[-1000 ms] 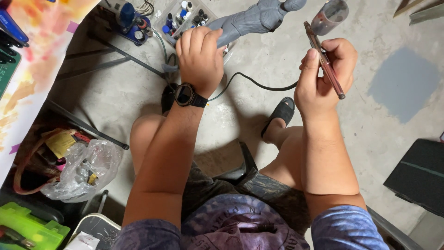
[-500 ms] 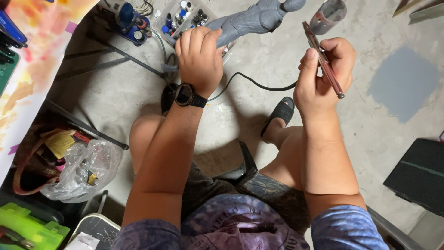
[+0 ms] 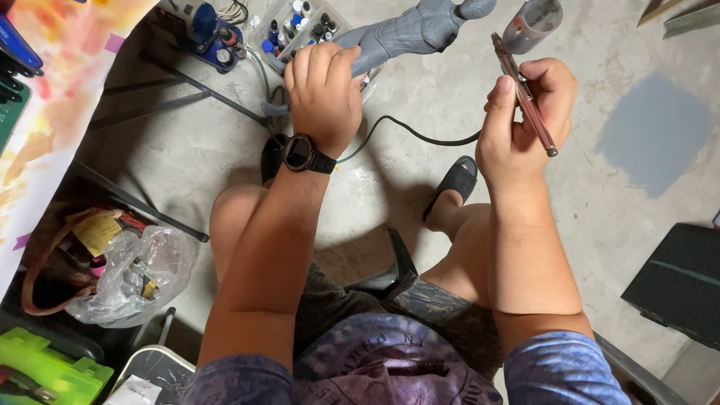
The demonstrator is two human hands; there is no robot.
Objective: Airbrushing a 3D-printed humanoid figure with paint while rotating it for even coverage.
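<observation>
Seated person holding a grey figure and an airbrush over a concrete floor

At upper centre the left hand (image 3: 324, 94), a black watch (image 3: 301, 154) on its wrist, is wrapped around a grey figure (image 3: 409, 31) that reaches toward the top edge. At upper right the right hand (image 3: 525, 120) grips a slim reddish airbrush (image 3: 525, 97) with a clear cup (image 3: 532, 24) at its upper end; a black hose (image 3: 405, 131) curves between the hands. A tray of small paint bottles (image 3: 300, 30) sits at the top, a clear plastic bag (image 3: 131, 274) at lower left, a grey painted patch (image 3: 656, 131) at right.

Figure (image 3: 409, 34) in left hand (image 3: 324, 94), airbrush (image 3: 525, 97) right (hose (image 3: 420, 136) btwn), bag (image 3: 124, 274) far left
</observation>
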